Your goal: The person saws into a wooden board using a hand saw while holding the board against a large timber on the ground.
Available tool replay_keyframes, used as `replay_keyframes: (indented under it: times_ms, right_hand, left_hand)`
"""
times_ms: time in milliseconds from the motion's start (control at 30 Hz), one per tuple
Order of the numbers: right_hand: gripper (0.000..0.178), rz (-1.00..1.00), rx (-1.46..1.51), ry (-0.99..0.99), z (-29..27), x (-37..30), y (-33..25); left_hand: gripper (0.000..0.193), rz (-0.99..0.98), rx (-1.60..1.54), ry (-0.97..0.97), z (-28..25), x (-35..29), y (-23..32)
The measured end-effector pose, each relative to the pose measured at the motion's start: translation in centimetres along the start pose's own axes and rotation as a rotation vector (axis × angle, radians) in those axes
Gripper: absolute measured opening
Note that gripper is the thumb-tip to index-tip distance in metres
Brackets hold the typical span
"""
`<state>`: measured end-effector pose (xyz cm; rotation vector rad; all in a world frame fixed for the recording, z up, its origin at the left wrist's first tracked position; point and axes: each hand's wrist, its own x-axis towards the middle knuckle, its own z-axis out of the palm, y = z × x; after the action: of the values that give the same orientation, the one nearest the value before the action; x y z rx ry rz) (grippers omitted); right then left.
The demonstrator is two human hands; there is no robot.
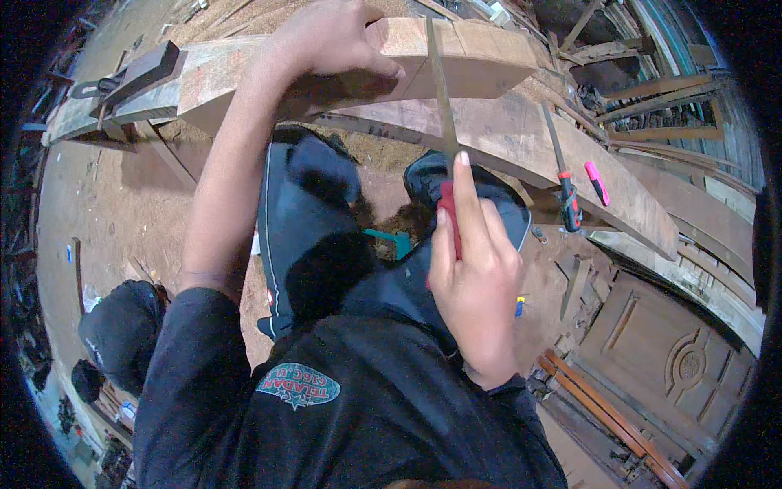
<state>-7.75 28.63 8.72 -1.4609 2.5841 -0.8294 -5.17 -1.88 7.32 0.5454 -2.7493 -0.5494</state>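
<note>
My right hand (479,273) is closed around the red handle (449,220) of a file, index finger stretched along the top. The file's long narrow metal blade (441,90) points away from me and crosses the near face of a thick, pale wooden block (481,61). My left hand (338,41) grips the same block from above, left of the blade, with the thumb on its near side; some fingers are hidden. Under the block lies a long plank (505,134), above my knees.
On the plank's right part lie a second tool with a red and black handle (570,204) and a pink marker (597,183). A dark wooden hand plane (147,73) sits at far left. A carved door panel (635,326) and orange wood strips (611,416) lie lower right.
</note>
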Motion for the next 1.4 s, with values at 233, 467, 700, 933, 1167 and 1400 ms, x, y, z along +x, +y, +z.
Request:
replay_keyframes:
  times_ms: [233, 467, 700, 933, 1167, 1400]
  right_hand:
    - [0.063, 0.082, 0.015, -0.025, -0.7, -0.9, 0.8]
    - [0.062, 0.058, 0.007, -0.007, 0.4, 1.0, 0.4]
    - [0.059, 0.035, 0.033, 0.088, 2.0, 2.6, -0.1]
    - [0.055, 0.029, 0.058, 0.136, 1.9, 0.3, 0.5]
    - [0.058, 0.052, -0.045, 0.127, 3.2, 2.5, -0.6]
    - [0.058, 0.016, -0.006, 0.188, 3.9, 3.3, -1.8]
  left_hand:
    - [0.074, -0.15, 0.047, -0.228, -2.1, -0.7, 1.4]
    - [0.082, -0.097, 0.123, -0.165, 0.0, -0.1, -0.3]
    - [0.08, 0.004, 0.083, -0.03, 1.3, -0.2, -1.4]
    - [0.081, -0.07, 0.193, -0.144, 0.4, 0.0, 0.4]
    - [0.08, -0.057, 0.087, -0.104, 0.5, -0.1, -0.2]
    - [0.073, -0.149, 0.153, -0.057, 0.8, 0.3, 0.1]
